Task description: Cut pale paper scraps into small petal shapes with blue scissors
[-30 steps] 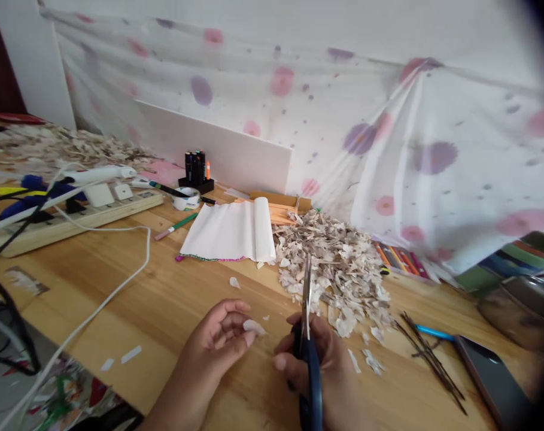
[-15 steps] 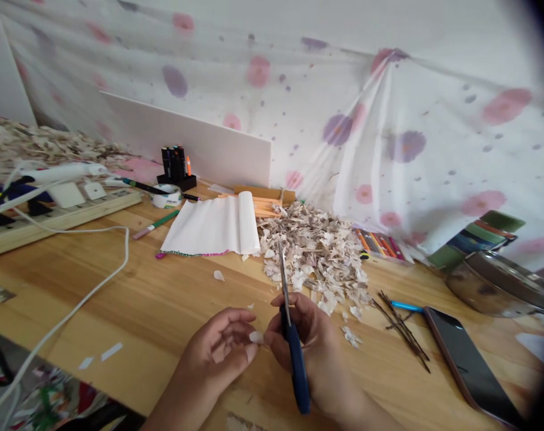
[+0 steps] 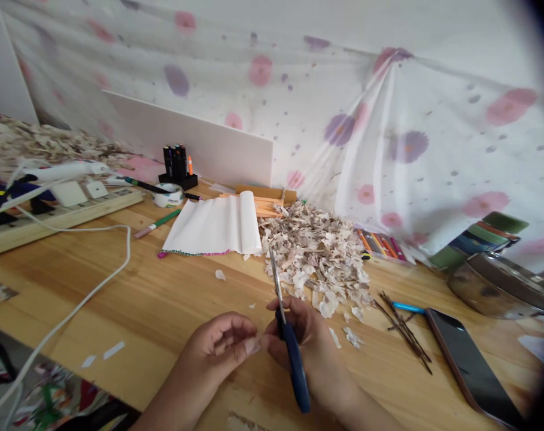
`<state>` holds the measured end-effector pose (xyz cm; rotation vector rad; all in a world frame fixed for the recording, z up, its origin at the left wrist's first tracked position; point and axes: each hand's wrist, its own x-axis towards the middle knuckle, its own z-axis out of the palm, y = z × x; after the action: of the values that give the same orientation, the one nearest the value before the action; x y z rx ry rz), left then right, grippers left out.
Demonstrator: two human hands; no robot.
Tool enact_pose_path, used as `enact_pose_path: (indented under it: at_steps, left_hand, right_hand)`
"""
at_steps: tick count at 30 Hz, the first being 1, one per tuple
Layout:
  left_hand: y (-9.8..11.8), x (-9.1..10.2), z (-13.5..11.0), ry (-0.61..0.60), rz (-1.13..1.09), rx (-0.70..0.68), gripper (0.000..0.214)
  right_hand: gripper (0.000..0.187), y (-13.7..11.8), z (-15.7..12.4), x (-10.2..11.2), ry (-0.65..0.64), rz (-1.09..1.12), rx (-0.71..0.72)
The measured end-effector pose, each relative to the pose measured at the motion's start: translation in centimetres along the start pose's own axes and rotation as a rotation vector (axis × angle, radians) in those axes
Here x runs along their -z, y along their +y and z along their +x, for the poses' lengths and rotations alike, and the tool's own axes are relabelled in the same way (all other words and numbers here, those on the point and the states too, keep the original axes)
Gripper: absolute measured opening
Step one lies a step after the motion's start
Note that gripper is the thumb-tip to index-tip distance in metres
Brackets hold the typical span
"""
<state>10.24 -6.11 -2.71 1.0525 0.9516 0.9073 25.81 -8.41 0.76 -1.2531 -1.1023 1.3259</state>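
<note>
In my right hand (image 3: 314, 347) is a pair of scissors (image 3: 296, 374) with dark blue handles. Its blades look closed and point away from me, toward a heap of pale, dry flakes (image 3: 321, 254). My left hand (image 3: 224, 347) is beside it, thumb and fingertips pinched. A small pale flake seems to be in that pinch, though the fingertips hide most of it. The fingertips of both hands nearly meet. A loose flake (image 3: 220, 275) lies beyond my left hand, and a thin white scrap (image 3: 334, 338) is just right of my right hand.
A partly unrolled white paper roll (image 3: 213, 227) lies behind the hands. Thin brown twigs (image 3: 406, 335), a phone (image 3: 469, 365) and a metal pot (image 3: 500, 287) are to the right. On the left are a power strip (image 3: 65, 218) and a white cable (image 3: 92, 290).
The scissors' tips have swung slightly left. The pale flake, plain between my fingertips before, is now mostly hidden. The thin scrap beside my right hand has come into view.
</note>
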Motion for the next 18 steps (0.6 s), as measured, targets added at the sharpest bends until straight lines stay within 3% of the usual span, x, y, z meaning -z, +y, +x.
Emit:
enact_pose_path:
  at_steps: [4, 8, 14, 18]
  left_hand:
    - [-0.5, -0.04, 0.19, 0.053, -0.039, -0.008, 0.018]
    - [-0.32, 0.03, -0.03, 0.001, 0.01, -0.002, 0.016]
    - [0.22, 0.17, -0.14, -0.077, 0.057, -0.006, 0.015]
    - [0.08, 0.17, -0.05, 0.014, -0.05, 0.03, 0.024]
  right_hand:
    - [0.047, 0.12, 0.06, 0.04, 0.038, -0.002, -0.007]
    - [0.043, 0.22, 0.03, -0.06, 0.053, -0.052, 0.034]
    - [0.027, 0.19, -0.26, -0.2, -0.033, -0.138, 0.075]
    - [0.035, 0.2, -0.31, 0.03, 0.04, -0.126, 0.067]
